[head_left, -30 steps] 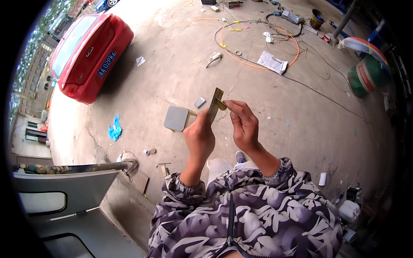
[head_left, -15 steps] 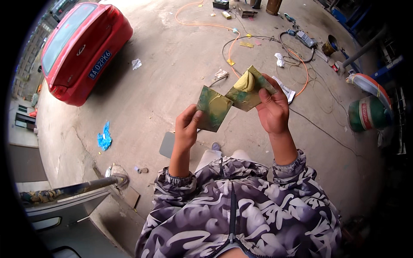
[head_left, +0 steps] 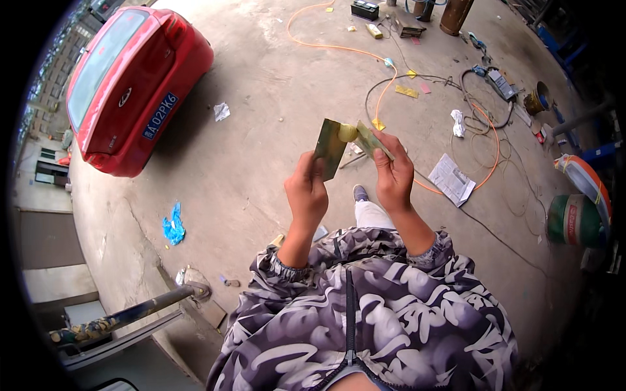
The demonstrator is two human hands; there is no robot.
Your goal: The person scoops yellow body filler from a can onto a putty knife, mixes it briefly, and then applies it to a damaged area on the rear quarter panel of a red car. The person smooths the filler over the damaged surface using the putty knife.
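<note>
My left hand (head_left: 306,186) is closed on a flat greenish scraper plate (head_left: 328,150), tilted up with pale smears on it. My right hand (head_left: 394,176) grips a second similar plate (head_left: 370,139), angled toward the first. A lump of pale yellow paste (head_left: 347,133) sits between the two plates, seeming to touch both. Both hands are held out in front of my camouflage jacket, above the concrete floor.
A red car (head_left: 130,91) stands at the upper left. A metal pole (head_left: 150,300) runs along the lower left. A green drum (head_left: 567,221) is at the right. An orange hose (head_left: 495,156), cables, a paper sheet (head_left: 450,179), a blue bag (head_left: 173,225) and a battery (head_left: 364,10) lie on the floor.
The plates have turned from lying nearly face up to a steeper angle facing each other. My right hand has moved leftward and down. The surroundings have shifted in view, and a shoe shows farther forward.
</note>
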